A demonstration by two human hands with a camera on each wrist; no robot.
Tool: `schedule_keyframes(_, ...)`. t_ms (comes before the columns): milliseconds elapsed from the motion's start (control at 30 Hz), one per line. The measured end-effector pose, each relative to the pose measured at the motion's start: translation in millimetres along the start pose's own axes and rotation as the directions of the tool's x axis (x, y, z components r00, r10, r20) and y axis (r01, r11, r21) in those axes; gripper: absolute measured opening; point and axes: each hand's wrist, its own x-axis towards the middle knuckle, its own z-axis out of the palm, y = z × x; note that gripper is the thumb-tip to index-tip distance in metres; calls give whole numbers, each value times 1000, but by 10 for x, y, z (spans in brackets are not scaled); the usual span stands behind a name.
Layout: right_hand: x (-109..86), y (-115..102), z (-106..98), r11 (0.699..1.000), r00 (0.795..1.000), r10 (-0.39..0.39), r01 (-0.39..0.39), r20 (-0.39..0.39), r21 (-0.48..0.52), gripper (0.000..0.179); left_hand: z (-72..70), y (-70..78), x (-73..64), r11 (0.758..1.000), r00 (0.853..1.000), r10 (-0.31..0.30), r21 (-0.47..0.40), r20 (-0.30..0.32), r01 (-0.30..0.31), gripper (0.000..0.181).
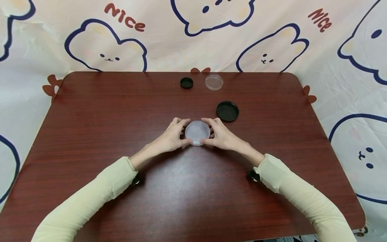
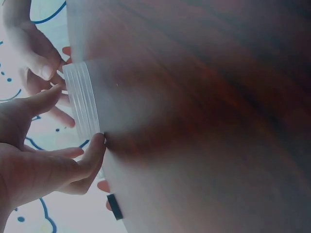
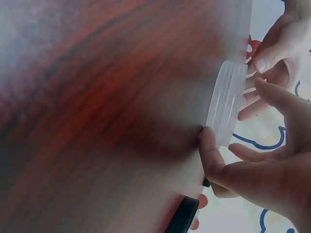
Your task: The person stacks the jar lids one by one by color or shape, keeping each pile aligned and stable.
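A round, clear plastic dish (image 1: 197, 131) with a frosted-looking top lies flat on the brown table, between both hands. Its side shows several ridged bands in the left wrist view, like stacked layers of the dish wall (image 2: 82, 101). My left hand (image 1: 173, 136) grips the left side, thumb at the near rim and fingers curled toward the far rim. Mirroring it, my right hand (image 1: 223, 136) holds the right side the same way. In the right wrist view, a fingertip (image 3: 208, 136) of the right hand touches the dish's lower edge.
Just beyond the right hand lies a large black round lid or shallow dish (image 1: 227, 111). Farther back sit a small black round lid (image 1: 186, 83) and another clear dish (image 1: 214, 82). A printed cloth (image 1: 193, 50) hangs behind the table (image 1: 105, 101).
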Motion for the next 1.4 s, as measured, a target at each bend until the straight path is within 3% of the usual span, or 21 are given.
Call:
schedule_keyframes(400, 175, -15, -111, 1000, 998, -28, 28, -63, 2, 59, -114, -126, 234, 998, 998, -10, -66, -67, 6, 49)
schedule_keyframes(567, 302, 34, -185, 999, 995, -42, 41, -88, -8, 52, -152, -146, 384, 996, 996, -52, -76, -70, 46, 45)
schedule_keyframes(933, 526, 160, -486, 998, 990, -49, 45, -130, -35, 51, -155, -148, 667, 991, 991, -78, -117, -113, 65, 53)
schedule_keyframes(1133, 653, 286, -684, 995, 985, -52, 38, -163, -89, 51, -153, -147, 836, 995, 994, -43, -97, -104, 33, 60)
schedule_keyframes(1400, 848, 488, -889, 992, 983, -23, -1, -184, -125, 56, -213, -154, 1130, 992, 997, -59, -117, -59, 52, 67)
